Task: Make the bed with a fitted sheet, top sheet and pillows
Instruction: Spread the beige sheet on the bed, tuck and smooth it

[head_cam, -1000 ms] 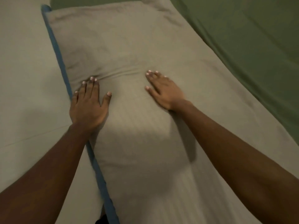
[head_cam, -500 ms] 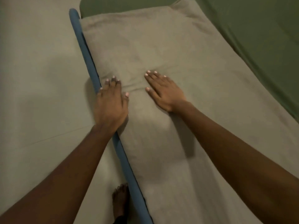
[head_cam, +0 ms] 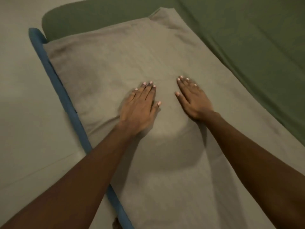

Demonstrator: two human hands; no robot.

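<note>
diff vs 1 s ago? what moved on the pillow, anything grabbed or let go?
The left hand slid right across the pillow, from its edge by the blue rail to its middle, close beside the right hand. Nothing was taken hold of or let go: both hands lie flat with straight fingers. The right hand stayed flat on the pillow; the pillow remains on the green sheet along the rail.

A: Quick counts. Hands?
B: Two: one left hand (head_cam: 140, 107), one right hand (head_cam: 194, 100).
A: Pillows?
B: One pillow (head_cam: 115, 63), beige case. Only one in view.
A: Sheets?
B: One green sheet (head_cam: 247, 38) showing on the bed.
A: Anything else countable?
B: One blue padded rail (head_cam: 54, 76) along the bed's side. One stretch of pale floor (head_cam: 24, 113) beside it.
</note>
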